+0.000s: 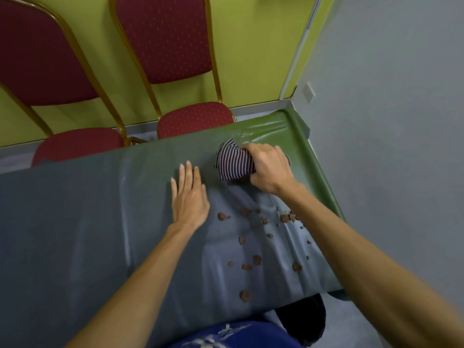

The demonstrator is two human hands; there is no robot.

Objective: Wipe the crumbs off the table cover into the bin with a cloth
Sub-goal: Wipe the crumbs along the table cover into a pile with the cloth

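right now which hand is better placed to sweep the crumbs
Right. The right hand grips the striped cloth just beyond the crumbs, ready to drag them nearer. The left hand lies flat on the table cover, holding nothing.

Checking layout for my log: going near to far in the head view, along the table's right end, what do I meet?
black bin → crumbs → striped cloth in the right hand → red chair seat → yellow-green wall
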